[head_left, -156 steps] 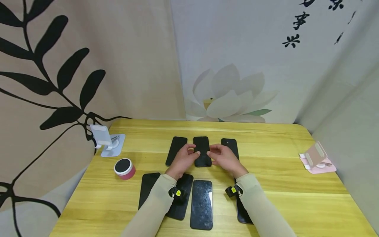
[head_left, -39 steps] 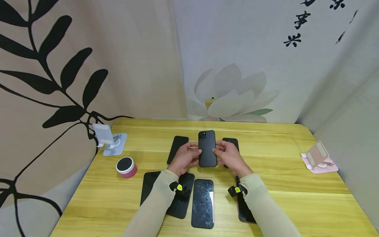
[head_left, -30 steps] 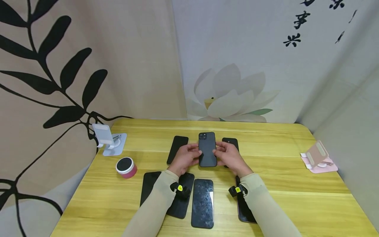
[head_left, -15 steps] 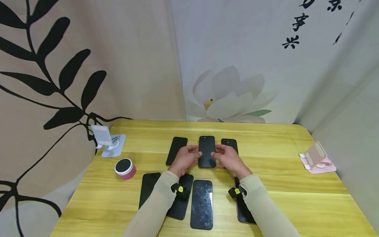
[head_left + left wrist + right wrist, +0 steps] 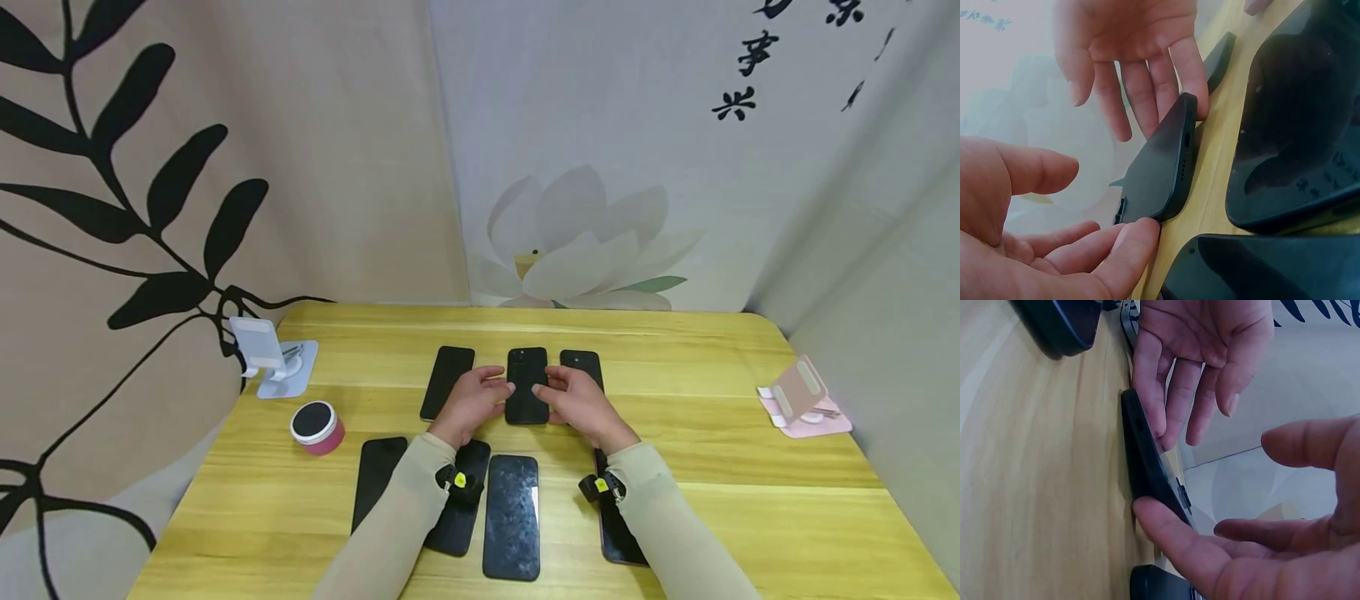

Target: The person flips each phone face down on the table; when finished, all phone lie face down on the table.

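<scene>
A black phone (image 5: 527, 387) lies back up between the two hands, its camera bump at the far end. The left hand (image 5: 474, 405) is at its left edge; in the left wrist view its lower fingertips touch a corner of the phone (image 5: 1159, 165), with the thumb raised off it. At the right edge is the right hand (image 5: 587, 406); the right wrist view has one fingertip against the side of the phone (image 5: 1147, 459) and the thumb held apart. Neither hand's fingers are curled round it. Black phones lie to its left (image 5: 447, 382) and right (image 5: 582, 363).
Nearer the person lie more dark phones, one with a smudged screen (image 5: 512, 518) and others partly under the forearms. A pink jar with a black-topped lid (image 5: 317, 427) and a pale blue stand (image 5: 288, 367) are at left, a pink stand (image 5: 804, 400) at right.
The middle phone, earlier screen up, was turned over and held tilted up by both hands. Its far end has since come down to the table, and the thumbs have lifted off.
</scene>
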`<state>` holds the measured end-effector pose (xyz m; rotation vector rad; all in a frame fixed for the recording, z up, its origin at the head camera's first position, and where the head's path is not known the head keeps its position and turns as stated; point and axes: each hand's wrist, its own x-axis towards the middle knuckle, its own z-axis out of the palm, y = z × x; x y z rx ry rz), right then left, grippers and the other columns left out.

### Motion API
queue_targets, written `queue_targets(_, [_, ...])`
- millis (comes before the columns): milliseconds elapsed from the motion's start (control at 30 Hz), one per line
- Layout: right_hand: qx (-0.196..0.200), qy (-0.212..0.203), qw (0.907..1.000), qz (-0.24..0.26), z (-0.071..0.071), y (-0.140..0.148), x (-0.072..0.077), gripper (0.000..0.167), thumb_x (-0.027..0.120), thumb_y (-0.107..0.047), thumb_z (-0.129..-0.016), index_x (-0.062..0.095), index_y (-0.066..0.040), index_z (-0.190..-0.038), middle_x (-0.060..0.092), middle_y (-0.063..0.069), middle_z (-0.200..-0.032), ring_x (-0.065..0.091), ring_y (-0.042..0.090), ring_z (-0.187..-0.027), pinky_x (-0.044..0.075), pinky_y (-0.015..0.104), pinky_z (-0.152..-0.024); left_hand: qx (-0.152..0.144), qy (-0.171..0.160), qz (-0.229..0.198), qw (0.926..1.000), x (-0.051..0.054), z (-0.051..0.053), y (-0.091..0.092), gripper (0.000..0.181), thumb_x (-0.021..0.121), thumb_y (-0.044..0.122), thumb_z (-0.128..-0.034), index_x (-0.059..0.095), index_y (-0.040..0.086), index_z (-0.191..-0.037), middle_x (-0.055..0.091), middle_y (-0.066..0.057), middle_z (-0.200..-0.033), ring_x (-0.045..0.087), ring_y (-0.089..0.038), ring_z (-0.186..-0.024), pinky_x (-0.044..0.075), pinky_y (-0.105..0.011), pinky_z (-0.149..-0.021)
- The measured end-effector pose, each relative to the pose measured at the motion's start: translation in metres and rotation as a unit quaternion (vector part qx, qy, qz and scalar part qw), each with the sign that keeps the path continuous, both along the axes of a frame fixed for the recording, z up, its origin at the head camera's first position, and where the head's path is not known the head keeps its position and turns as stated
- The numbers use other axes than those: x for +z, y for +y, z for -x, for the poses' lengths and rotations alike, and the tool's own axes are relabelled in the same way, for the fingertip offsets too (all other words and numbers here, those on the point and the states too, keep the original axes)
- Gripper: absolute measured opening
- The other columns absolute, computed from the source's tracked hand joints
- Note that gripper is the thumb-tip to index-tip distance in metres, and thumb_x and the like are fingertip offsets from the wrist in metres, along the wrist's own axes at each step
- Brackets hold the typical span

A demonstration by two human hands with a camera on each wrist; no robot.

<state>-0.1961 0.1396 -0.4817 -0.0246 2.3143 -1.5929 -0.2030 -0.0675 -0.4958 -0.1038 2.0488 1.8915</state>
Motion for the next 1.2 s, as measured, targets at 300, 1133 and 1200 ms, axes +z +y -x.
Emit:
queue_targets(300, [0.005,0.01,0.9997,-0.021,-0.003,0.002,0.002,0.067,0.06,-0.027,-0.108,0.035,0.004,-0.161,0.044,0.031,-0.161,0.054,0.044,-0.142,0.062,0.048,-0.096,-0.003,0.003,-0.003,1.0,-0.003,-0.002,0.002,0.052,0.064,0.018,-0.1062,0.049,0.001,-0.153,0.056,-0.023,-0.152,0.058,-0.037,-0.139,0.051,-0.053,-0.114])
queue_targets(1133, [0.011,0.064,0.9964,-0.055,0.003,-0.014,0.015,0.055,0.062,-0.029,-0.107,0.052,0.0,-0.152,0.064,0.018,-0.141,0.067,0.033,-0.124,0.062,0.041,-0.095,0.001,0.019,0.029,0.9994,0.01,-0.004,-0.026,0.048,0.066,0.026,-0.1049,0.057,0.005,-0.147,0.067,-0.016,-0.136,0.066,-0.031,-0.121,0.059,-0.044,-0.103])
queue_targets(1200, [0.01,0.064,0.9965,-0.052,0.005,-0.019,0.014,0.052,0.063,-0.028,-0.106,0.055,-0.001,-0.15,0.067,0.017,-0.136,0.069,0.031,-0.119,0.063,0.039,-0.091,0.007,0.023,0.031,0.9992,0.01,-0.003,-0.032,0.047,0.066,0.026,-0.1054,0.058,0.005,-0.147,0.067,-0.017,-0.135,0.067,-0.031,-0.118,0.06,-0.044,-0.101])
